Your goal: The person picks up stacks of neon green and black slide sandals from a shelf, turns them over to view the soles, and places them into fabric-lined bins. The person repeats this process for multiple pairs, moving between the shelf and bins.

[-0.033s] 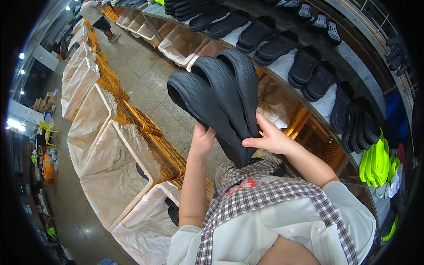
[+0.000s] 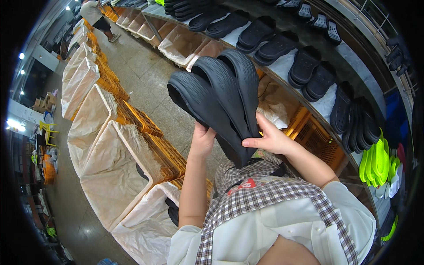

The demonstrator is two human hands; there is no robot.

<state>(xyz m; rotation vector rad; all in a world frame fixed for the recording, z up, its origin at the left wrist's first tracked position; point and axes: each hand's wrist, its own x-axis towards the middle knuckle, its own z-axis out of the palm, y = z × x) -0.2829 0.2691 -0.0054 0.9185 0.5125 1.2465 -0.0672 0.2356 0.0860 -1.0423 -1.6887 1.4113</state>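
Slide slippers (image 2: 218, 90), black, textured, three fanned together; clamped between left hand (image 2: 203, 140) and right hand (image 2: 270, 138), before checked apron (image 2: 260, 196); liable, perhaps, to splay or drop if pinched too loosely.

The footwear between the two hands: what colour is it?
The footwear is black, seen best in the head view.

PLACE: footwear workshop or stockroom (can't tell which) | 12 to 3 o'clock: long surface (image 2: 277, 72) lined with black clogs (image 2: 304, 66) | 3 o'clock: lime-green footwear (image 2: 375, 161) | 8 to 10 o'clock: cloth-lined orange crates (image 2: 165, 154) in a row | 10 to 11 o'clock: tiled aisle (image 2: 148, 75), another person (image 2: 92, 12) standing
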